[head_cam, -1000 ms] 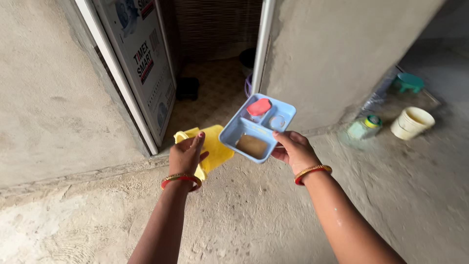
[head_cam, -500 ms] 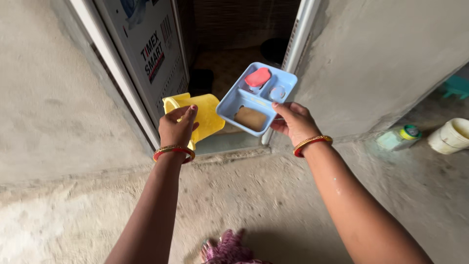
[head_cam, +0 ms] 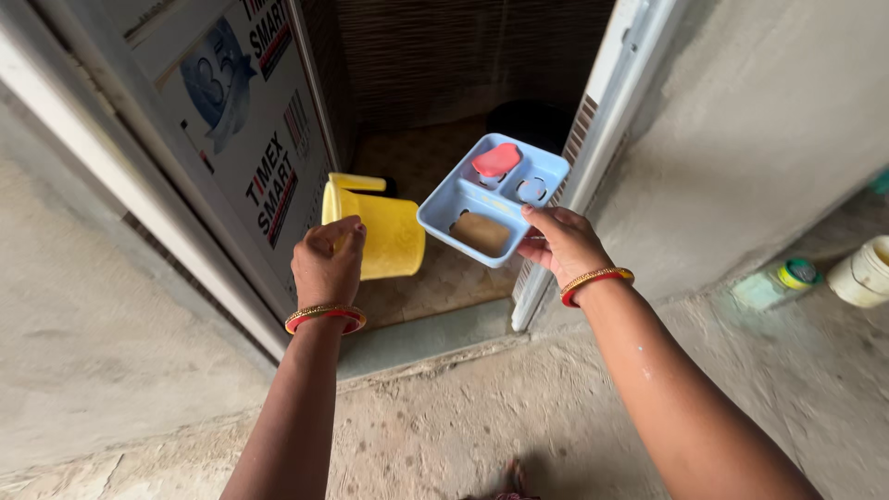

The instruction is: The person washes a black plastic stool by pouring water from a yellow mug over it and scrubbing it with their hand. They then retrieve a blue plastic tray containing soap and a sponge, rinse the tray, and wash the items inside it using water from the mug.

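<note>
My left hand [head_cam: 326,264] grips a yellow plastic mug [head_cam: 384,231] by its side, held out in front of an open doorway. My right hand [head_cam: 560,243] holds a light blue compartment tray [head_cam: 454,199] by its near edge, tilted toward me. In the tray lie a pink soap bar [head_cam: 496,159], a brown soap bar [head_cam: 481,232] and a small white piece [head_cam: 532,190]. Red and gold bangles sit on both wrists.
An open door [head_cam: 231,157] with printed panels stands at the left of the doorway; a white door frame [head_cam: 607,120] is at the right. A raised sill [head_cam: 417,338] crosses the entrance. A white bucket [head_cam: 863,270] and a green-capped bottle [head_cam: 782,278] stand by the right wall.
Both hands and the view have moved closer to the doorway. The mug and tray are now held over the threshold, and the bucket and bottle have slid toward the right edge.
</note>
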